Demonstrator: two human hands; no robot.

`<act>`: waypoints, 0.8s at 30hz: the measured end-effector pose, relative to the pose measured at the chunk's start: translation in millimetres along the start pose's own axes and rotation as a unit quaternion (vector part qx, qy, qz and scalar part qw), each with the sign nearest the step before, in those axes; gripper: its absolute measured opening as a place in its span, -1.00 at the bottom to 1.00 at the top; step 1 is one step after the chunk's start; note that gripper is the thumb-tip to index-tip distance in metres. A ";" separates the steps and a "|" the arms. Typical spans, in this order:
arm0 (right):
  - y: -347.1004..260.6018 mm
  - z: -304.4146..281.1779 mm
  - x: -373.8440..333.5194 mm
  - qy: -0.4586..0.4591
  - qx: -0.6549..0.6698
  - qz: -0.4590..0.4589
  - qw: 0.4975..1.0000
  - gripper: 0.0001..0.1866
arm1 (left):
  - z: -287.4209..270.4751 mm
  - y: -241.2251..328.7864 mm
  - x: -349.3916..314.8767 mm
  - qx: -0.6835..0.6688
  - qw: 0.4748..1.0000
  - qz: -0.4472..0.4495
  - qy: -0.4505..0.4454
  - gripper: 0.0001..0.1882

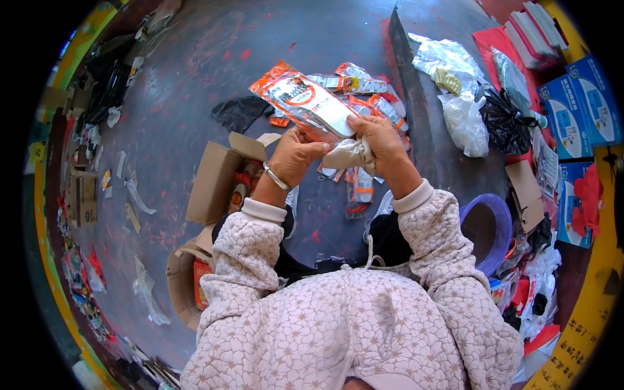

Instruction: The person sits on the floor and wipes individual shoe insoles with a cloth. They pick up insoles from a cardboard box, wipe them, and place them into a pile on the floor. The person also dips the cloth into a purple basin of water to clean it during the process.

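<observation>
Both hands hold up a flat plastic packet [304, 99], orange and white with a clear part and something white and flat inside. The fingers of my left hand [296, 157] are closed on its lower left edge. My right hand [385, 147] pinches the lower right edge with the thumb on top. A crumpled beige cloth [348, 156] hangs by the right palm; whether it is held or worn cannot be told. Beyond and below the hands, similar orange packets [385, 107] lie loosely piled on the dark floor [195, 84].
An open cardboard box [211, 175] stands left of my left arm, with another box [181, 286] nearer me. A purple tub [506, 224] sits by my right elbow. White plastic bags [465, 127], a black bag [504, 117] and blue boxes [593, 97] line the right side.
</observation>
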State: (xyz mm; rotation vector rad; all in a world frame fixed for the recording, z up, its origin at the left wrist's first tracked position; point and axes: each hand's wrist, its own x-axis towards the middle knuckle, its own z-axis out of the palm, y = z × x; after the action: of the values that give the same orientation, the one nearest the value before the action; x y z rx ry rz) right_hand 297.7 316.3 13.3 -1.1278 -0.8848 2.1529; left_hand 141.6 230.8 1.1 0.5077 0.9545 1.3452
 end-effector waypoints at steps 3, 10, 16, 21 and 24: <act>-4.8 -3.2 0.9 0.012 -0.067 0.022 0.997 -0.79 | 2.0 3.0 -0.9 -0.020 1.000 -0.010 0.015 -0.72; -34.0 -13.6 -10.0 0.160 -0.253 -0.297 0.907 -0.81 | -1.8 -4.0 2.8 0.001 0.998 0.006 0.064 -0.77; -5.5 37.2 -18.5 -0.008 -0.365 -0.525 0.769 -0.92 | -8.7 -22.4 7.3 0.049 0.998 0.013 0.041 -0.75; 16.2 14.6 -1.0 0.005 -0.494 -0.514 0.701 -0.93 | -1.4 -5.4 1.1 -0.082 0.994 0.051 0.048 -0.76; 3.9 -34.7 8.1 0.126 -0.518 -0.375 0.758 -0.87 | -18.3 3.6 6.7 -0.055 0.996 0.061 0.033 -0.79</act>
State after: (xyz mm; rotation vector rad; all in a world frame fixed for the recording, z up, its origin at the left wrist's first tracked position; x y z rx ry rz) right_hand 322.5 330.0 -8.6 -1.1423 -2.0558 0.7334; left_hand 124.2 234.2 -8.0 0.4450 0.9103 1.5231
